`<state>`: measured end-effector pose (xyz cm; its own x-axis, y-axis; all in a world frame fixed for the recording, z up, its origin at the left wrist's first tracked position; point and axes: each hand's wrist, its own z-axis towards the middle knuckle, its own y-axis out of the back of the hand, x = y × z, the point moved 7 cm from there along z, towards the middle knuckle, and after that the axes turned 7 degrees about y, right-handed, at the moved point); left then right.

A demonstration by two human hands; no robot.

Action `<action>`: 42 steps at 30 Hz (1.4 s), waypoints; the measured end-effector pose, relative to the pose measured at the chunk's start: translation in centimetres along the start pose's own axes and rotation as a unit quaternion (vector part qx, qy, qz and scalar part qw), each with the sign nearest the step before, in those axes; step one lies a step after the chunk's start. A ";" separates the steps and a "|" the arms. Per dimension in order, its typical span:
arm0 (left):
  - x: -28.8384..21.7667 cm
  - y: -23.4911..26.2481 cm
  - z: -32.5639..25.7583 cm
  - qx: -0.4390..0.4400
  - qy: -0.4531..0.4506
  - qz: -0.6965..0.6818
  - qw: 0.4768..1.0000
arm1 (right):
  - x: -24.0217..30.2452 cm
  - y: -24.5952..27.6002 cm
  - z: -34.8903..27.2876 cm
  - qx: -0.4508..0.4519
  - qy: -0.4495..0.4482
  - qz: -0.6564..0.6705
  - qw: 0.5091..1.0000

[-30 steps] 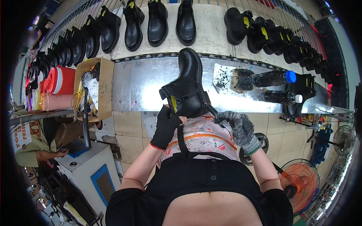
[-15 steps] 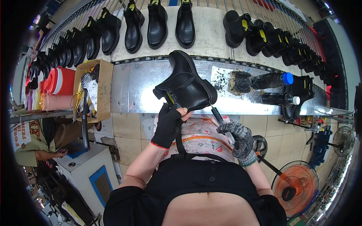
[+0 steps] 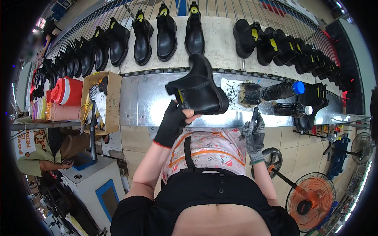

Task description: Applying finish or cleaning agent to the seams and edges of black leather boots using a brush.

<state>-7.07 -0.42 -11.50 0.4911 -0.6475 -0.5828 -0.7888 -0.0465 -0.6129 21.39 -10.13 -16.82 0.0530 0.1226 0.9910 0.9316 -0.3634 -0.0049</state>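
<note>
Steel bench [image 3: 149,102], left fingers [image 3: 185,116] clasping boot [image 3: 201,90], right fingers [image 3: 252,128] seemingly gripping brush [image 3: 254,115]

Metal desk [image 3: 149,102] runs across the view, bare sheet at its left part; on it sit an open cardboard box [image 3: 112,98] with a round brush [image 3: 94,92], a black-stained pad [image 3: 250,93] on a smeared white sheet [image 3: 232,88], and two dark bottles lying on their sides, one blue-capped [image 3: 282,90], one white-capped [image 3: 292,109]. Behind the desk, a pale conveyor shelf [image 3: 220,39] with a roller edge carries a long row of black boots [image 3: 166,33], most standing side by side, those at the right tipped over. Left of the box: a red-and-white jug [image 3: 67,91].
</note>
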 end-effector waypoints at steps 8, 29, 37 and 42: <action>-5.2 -4.4 17.8 0.096 -0.002 0.051 0.994 | -8.2 1.0 1.7 -0.044 -0.059 0.003 0.997; -11.2 -0.9 30.1 -0.392 -0.194 0.609 0.661 | -8.6 1.0 1.3 -0.095 -0.030 -0.078 0.992; -12.7 1.2 26.0 -0.313 -0.190 0.654 0.662 | -9.7 1.7 1.6 -0.076 0.086 -0.350 0.930; -11.8 2.4 16.0 -0.236 -0.177 0.616 0.731 | -9.5 2.2 2.4 -0.089 0.082 -0.368 0.922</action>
<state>-8.85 19.27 -14.65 -0.6993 -0.1862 -0.6901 -0.7118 0.0933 0.6962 23.76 -9.90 -26.60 -0.6386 0.2612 0.7239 0.6187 -0.3852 0.6847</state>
